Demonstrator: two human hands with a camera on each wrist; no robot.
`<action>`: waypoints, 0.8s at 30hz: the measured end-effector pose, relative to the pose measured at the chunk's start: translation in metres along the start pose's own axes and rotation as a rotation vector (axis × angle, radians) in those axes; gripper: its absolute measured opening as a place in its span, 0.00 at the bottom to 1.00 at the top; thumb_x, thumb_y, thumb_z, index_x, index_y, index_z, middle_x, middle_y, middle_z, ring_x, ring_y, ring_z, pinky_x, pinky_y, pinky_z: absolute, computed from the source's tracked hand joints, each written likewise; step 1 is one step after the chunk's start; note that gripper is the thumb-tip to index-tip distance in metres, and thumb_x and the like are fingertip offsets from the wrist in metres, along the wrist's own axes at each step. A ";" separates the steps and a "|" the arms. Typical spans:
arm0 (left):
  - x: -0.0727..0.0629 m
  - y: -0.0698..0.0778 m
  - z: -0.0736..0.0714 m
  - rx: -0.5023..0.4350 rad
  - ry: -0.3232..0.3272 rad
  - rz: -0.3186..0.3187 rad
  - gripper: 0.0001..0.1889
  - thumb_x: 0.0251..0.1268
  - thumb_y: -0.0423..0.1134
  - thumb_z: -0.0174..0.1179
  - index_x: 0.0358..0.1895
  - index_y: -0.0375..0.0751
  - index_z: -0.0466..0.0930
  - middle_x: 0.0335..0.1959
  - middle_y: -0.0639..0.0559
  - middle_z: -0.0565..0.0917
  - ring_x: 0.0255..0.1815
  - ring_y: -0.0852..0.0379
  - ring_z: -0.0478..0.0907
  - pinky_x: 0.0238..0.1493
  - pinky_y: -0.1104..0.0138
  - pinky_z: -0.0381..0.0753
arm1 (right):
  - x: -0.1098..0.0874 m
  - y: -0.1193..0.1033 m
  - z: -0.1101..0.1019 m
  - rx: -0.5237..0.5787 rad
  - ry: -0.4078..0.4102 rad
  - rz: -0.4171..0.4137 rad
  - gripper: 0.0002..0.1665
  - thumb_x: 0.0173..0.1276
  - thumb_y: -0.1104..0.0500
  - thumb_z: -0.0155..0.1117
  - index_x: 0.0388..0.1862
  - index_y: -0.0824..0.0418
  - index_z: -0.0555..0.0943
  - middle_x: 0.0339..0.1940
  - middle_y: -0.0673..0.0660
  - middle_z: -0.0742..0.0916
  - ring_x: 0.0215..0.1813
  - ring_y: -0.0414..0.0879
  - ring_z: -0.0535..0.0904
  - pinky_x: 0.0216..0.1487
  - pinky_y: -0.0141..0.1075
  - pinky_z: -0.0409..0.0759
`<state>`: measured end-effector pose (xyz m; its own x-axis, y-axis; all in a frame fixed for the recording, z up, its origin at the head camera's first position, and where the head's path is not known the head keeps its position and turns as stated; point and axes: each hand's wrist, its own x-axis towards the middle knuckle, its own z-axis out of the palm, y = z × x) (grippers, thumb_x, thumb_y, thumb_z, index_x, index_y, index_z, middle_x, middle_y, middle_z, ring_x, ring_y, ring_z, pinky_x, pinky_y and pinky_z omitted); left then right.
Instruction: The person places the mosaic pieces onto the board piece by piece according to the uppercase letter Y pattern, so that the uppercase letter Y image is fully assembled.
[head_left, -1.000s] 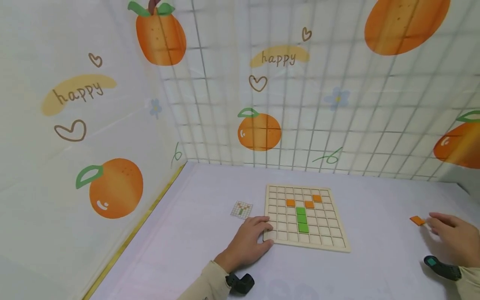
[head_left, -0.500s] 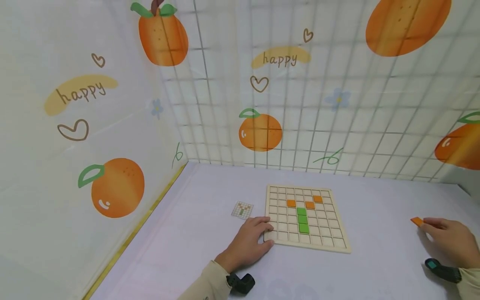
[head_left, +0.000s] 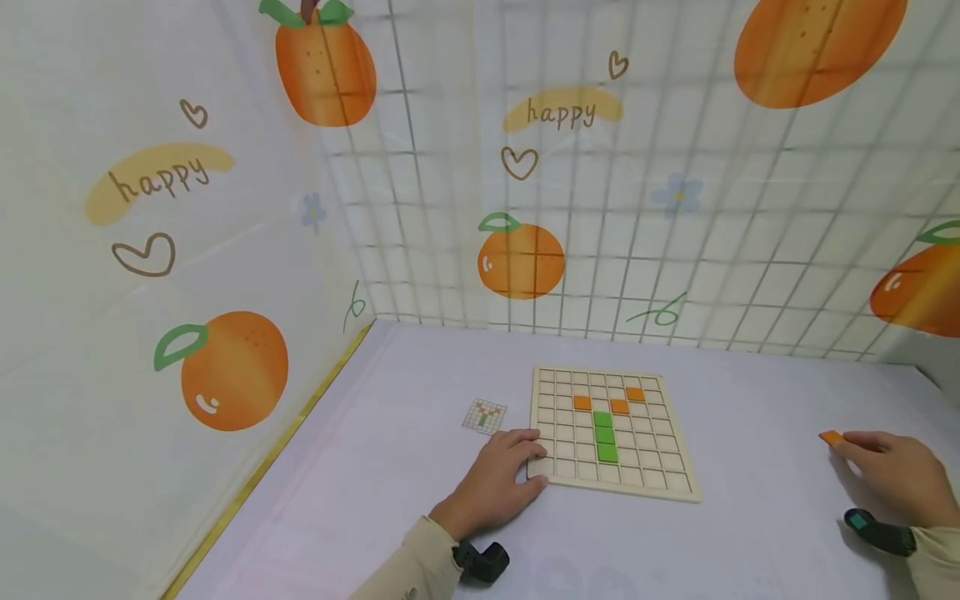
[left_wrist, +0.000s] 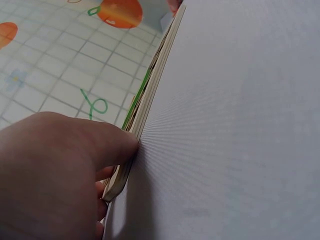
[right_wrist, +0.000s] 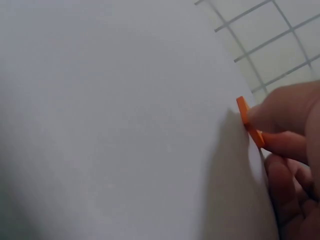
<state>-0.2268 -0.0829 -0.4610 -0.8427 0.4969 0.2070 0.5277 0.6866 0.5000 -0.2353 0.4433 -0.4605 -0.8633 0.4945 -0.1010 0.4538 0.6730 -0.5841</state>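
A wooden grid board point(head_left: 566, 475) lies on the table, with three orange tiles point(head_left: 582, 403) and a column of three green tiles point(head_left: 604, 436) in its squares. My left hand point(head_left: 495, 479) holds the board at its near left corner, thumb by the front edge and fingers over the left side. In the left wrist view the thumb point(left_wrist: 107, 142) presses against the board's edge point(left_wrist: 150, 100). Far to the right, my right hand point(head_left: 896, 471) pinches an orange tile point(head_left: 830, 437) between thumb and fingers. That tile point(right_wrist: 242, 107) is tilted up on edge, close to the table surface.
A small card point(head_left: 484, 416) printed with a coloured grid pattern lies just left of the board. White table cloth point(head_left: 757, 450) spans the space between the board and my right hand. A printed wall covering point(head_left: 600, 275) rises behind, and another point(head_left: 135, 375) on the left.
My right hand has closed its fingers on the orange tile, which lay at the fingertips a second ago, and has tipped it slightly. My left hand and the board have stayed put.
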 end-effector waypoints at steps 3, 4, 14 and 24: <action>0.000 0.000 0.000 0.001 -0.002 -0.003 0.19 0.69 0.49 0.62 0.60 0.50 0.80 0.71 0.57 0.71 0.69 0.56 0.66 0.70 0.56 0.66 | -0.002 -0.002 0.001 0.012 0.001 0.009 0.28 0.76 0.59 0.53 0.61 0.83 0.67 0.58 0.83 0.71 0.56 0.73 0.65 0.60 0.66 0.69; 0.000 0.000 -0.001 0.002 0.000 -0.003 0.19 0.69 0.49 0.62 0.60 0.50 0.80 0.70 0.57 0.71 0.69 0.56 0.66 0.70 0.56 0.66 | -0.002 -0.002 0.001 0.015 0.002 0.010 0.28 0.76 0.59 0.54 0.62 0.83 0.67 0.58 0.83 0.70 0.56 0.73 0.64 0.60 0.66 0.70; -0.001 0.000 -0.001 0.011 0.017 0.000 0.18 0.69 0.49 0.62 0.59 0.51 0.81 0.70 0.56 0.72 0.68 0.56 0.67 0.69 0.56 0.67 | -0.004 -0.006 0.007 0.049 0.095 -0.019 0.28 0.74 0.63 0.55 0.65 0.80 0.65 0.59 0.81 0.70 0.54 0.73 0.68 0.50 0.63 0.74; -0.001 0.000 0.001 0.012 0.019 0.007 0.18 0.69 0.49 0.62 0.59 0.50 0.81 0.70 0.57 0.72 0.68 0.56 0.66 0.69 0.56 0.67 | -0.006 -0.013 0.008 0.013 0.137 -0.129 0.26 0.72 0.64 0.58 0.60 0.82 0.67 0.51 0.81 0.74 0.49 0.72 0.71 0.43 0.59 0.75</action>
<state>-0.2263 -0.0828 -0.4620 -0.8407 0.4919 0.2263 0.5349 0.6895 0.4883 -0.2377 0.4273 -0.4592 -0.8754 0.4758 0.0857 0.3379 0.7289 -0.5954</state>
